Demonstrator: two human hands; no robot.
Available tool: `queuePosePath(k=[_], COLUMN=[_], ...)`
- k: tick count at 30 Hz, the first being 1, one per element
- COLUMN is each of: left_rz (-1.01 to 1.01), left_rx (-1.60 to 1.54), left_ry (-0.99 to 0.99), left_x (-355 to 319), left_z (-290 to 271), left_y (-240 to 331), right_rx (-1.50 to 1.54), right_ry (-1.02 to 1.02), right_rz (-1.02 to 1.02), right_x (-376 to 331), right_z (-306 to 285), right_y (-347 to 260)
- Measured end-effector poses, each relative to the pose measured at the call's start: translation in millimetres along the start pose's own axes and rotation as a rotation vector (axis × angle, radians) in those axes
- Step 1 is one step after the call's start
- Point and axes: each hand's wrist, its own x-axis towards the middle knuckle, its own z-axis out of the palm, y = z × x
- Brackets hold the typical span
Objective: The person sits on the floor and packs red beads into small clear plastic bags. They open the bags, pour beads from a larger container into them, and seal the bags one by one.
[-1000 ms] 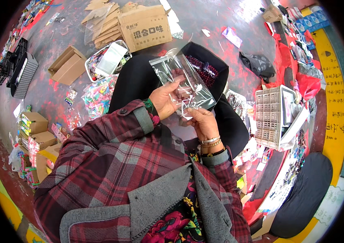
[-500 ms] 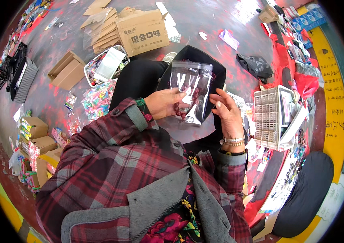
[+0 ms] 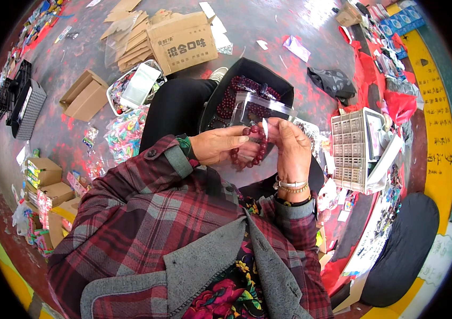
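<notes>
**Bead bracelet held at the mouth of a clear bag**

We hold a dark red bead bracelet [image 3: 251, 149] between both hands, in front of our chest above our lap. Our left hand [image 3: 216, 144] cups it from nine o'clock, fingers curled loosely around the loop. Our right hand [image 3: 291, 146] pinches the edge of a clear plastic bag [image 3: 260, 103] that stands at twelve o'clock from the beads, its fingers grasping the film beside a small white tag [image 3: 264, 127].

Half a second ago the bag hung flat between our hands with beads showing behind the film; now the bracelet sits bare in our palm, below the bag. We judge it has just come out or is about to go in; which, we cannot tell.

Past the bag, a black bin [image 3: 247, 85] holds more red beads. At ten o'clock lies a cardboard box [image 3: 183, 42]; at three o'clock, a white compartment tray [image 3: 351, 151] on the red floor [image 3: 77, 127].
</notes>
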Motion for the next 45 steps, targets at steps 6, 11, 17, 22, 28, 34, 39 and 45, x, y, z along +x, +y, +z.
queuePosePath(k=[6,11,17,22,28,34,39,45], left_rz=[0.286,0.379,0.388,0.259,0.329,0.338,0.35,0.401], left_rx=[0.333,0.37,0.476,0.374,0.081,0.054,0.037,0.108], left_ry=[0.271,0.386,0.431,0.49,0.392,0.446,0.473,0.514], left_x=[2,2,0,-5,-3,0,1,4], left_z=[16,20,19,28,29,35,36,39], left_y=[15,26,30,40,37,32,30,29], right_rx=[0.021,0.049,0.121,0.162,0.245,0.205,0.209,-0.632], right_ry=[-0.053,-0.06,-0.009,-0.002,-0.07,-0.11,-0.069,0.251], right_rz=[0.003,0.048,0.046,0.035,0.085,0.127,0.154,-0.695], right_x=[-5,-2,2,1,1,3,6,-9], right_z=[4,-1,-9,-10,-10,-11,-15,6], right_y=[-9,-5,4,6,8,9,12,-25])
